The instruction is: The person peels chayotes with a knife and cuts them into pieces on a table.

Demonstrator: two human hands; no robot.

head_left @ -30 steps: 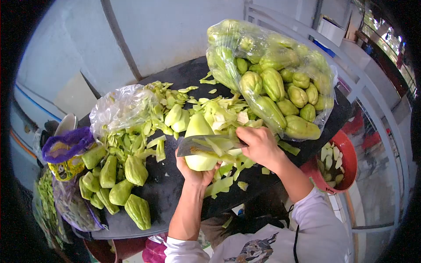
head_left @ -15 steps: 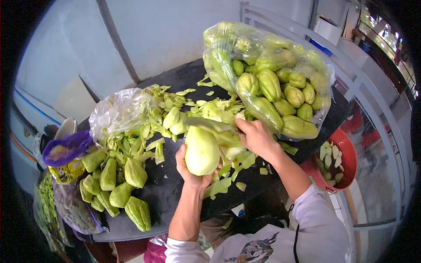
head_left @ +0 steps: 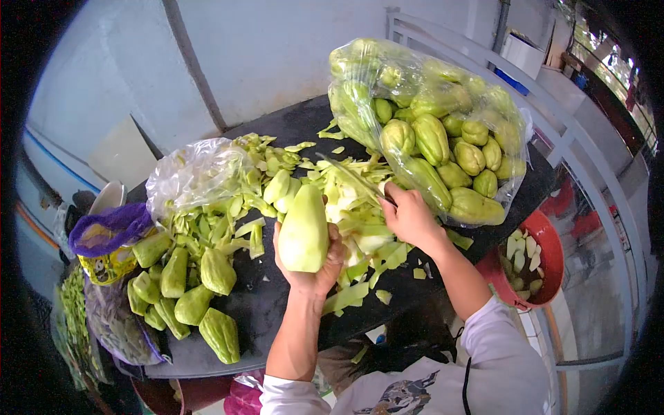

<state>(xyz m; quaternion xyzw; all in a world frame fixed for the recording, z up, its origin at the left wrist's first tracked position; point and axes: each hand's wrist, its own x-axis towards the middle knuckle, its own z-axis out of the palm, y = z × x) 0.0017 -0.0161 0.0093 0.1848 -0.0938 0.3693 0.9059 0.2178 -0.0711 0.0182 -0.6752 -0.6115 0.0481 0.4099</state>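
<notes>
- At one o'clock of the peeled fruit (head_left: 304, 232), a knife (head_left: 350, 175) is pinched by the right hand (head_left: 413, 218).
- If slick, it could be dropped by the curled left hand (head_left: 309, 282).

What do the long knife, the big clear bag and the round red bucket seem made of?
Long grey knife: probably dull metal, from its thin, straight blade; handle mostly hidden.
Big clear bag: thin, glossy plastic, with crinkles and bright reflections.
Round red bucket: likely smooth plastic, evenly coloured, rounded rim.
</notes>
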